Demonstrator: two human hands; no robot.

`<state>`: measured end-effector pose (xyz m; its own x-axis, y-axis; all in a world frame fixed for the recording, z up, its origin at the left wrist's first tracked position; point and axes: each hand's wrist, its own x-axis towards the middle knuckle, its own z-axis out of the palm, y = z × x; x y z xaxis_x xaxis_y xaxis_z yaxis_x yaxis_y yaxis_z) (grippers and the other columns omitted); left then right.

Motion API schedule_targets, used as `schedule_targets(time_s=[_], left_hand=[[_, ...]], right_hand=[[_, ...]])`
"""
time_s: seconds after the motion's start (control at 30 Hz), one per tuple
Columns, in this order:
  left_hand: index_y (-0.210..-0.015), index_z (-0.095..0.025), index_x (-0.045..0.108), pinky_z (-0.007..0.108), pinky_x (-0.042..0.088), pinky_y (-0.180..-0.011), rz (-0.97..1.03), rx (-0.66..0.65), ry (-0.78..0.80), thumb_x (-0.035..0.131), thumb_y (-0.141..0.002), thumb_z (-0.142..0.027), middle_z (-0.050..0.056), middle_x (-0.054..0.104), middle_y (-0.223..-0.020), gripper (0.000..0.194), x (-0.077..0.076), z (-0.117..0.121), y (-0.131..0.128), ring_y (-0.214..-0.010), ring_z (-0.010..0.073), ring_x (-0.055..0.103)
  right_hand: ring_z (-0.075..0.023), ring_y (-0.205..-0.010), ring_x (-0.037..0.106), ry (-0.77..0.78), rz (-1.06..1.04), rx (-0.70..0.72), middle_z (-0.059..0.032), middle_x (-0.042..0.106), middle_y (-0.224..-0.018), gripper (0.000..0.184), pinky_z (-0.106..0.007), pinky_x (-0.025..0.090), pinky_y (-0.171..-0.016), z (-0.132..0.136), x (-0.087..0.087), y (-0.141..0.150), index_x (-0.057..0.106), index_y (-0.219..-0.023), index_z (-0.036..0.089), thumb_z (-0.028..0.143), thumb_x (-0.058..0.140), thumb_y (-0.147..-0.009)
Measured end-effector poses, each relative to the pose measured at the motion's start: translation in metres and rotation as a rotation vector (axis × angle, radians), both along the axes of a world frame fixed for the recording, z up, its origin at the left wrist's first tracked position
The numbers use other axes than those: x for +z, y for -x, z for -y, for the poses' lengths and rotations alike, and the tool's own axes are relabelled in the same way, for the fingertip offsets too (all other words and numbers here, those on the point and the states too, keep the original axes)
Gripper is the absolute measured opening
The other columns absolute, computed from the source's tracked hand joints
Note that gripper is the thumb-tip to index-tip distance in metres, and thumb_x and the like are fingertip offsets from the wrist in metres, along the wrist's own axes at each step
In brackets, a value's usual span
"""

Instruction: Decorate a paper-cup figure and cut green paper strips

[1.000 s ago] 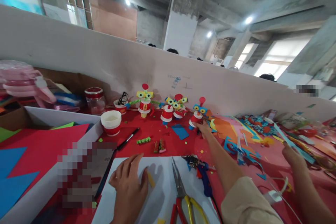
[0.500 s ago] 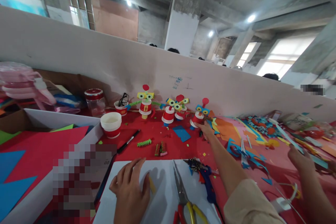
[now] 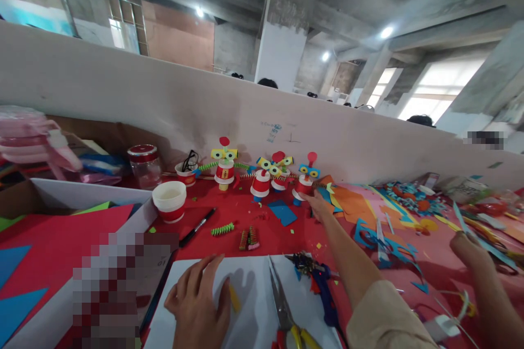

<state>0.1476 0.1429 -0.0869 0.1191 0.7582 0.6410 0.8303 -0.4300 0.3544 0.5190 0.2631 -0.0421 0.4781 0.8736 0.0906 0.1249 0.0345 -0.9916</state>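
Preferably, handle gently: right hand [image 3: 321,206] at rightmost paper-cup robot [image 3: 303,184], fingers' closure unclear; left hand [image 3: 199,297] over white paper [image 3: 256,272], fingers apart.

The right hand [image 3: 321,206] touches the rightmost figure [image 3: 303,184], beside three others [image 3: 260,184] near the wall [image 3: 229,98]. The left hand [image 3: 198,300] is over white paper [image 3: 251,330], near scissors [image 3: 280,308]. Another person's hand [image 3: 466,248] holds a blue strip [image 3: 493,252].

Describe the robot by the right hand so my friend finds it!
Look along the foot of the long pale partition behind the red table, where four paper-cup robots stand. Go to the rightmost robot, with the right hand at its cup. Its goggles are blue, while the other robots wear mainly yellow ones.
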Motion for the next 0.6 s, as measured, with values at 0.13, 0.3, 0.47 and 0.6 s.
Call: schedule_targets(time_s=[0.13,0.3,0.47,0.6], left_hand=[[-0.119,-0.021,0.058,0.043,0.035,-0.089,0.006,-0.011,-0.005,0.048,-0.088,-0.031,0.01,0.065,-0.112,0.034,0.001,0.0,-0.001,-0.106,0.0275,0.053],[-0.118,-0.021,0.058,0.043,0.034,-0.089,0.015,-0.004,0.0,0.046,-0.089,-0.029,0.01,0.065,-0.112,0.032,0.004,0.002,-0.003,-0.106,0.0275,0.053],[-0.118,-0.021,0.059,0.043,0.033,-0.09,0.035,-0.01,0.028,0.047,-0.089,-0.029,0.01,0.066,-0.113,0.033,0.005,0.002,-0.004,-0.106,0.027,0.053],[-0.115,-0.022,0.061,0.044,0.032,-0.091,0.061,0.001,0.063,0.046,-0.088,-0.029,0.01,0.066,-0.112,0.032,0.008,0.004,-0.006,-0.105,0.0273,0.054]], right_hand=[[-0.0227,-0.102,0.063,0.018,-0.018,-0.001,-0.0089,0.06,-0.123,0.035,-0.044,0.055,-0.085,0.001,0.001,0.0,0.057,-0.123,0.018,0.033,0.06,-0.092],[-0.0228,-0.101,0.063,0.044,-0.016,0.01,-0.0079,0.061,-0.121,0.033,-0.043,0.055,-0.084,0.006,0.003,0.002,0.058,-0.121,0.017,0.034,0.06,-0.092],[-0.0223,-0.102,0.063,0.069,0.01,0.002,-0.0083,0.061,-0.122,0.033,-0.043,0.055,-0.085,0.011,0.008,0.005,0.058,-0.121,0.018,0.034,0.06,-0.093],[-0.0229,-0.102,0.063,0.072,0.045,0.003,-0.0079,0.061,-0.121,0.033,-0.043,0.055,-0.085,0.016,0.014,0.012,0.058,-0.121,0.018,0.034,0.06,-0.092]])
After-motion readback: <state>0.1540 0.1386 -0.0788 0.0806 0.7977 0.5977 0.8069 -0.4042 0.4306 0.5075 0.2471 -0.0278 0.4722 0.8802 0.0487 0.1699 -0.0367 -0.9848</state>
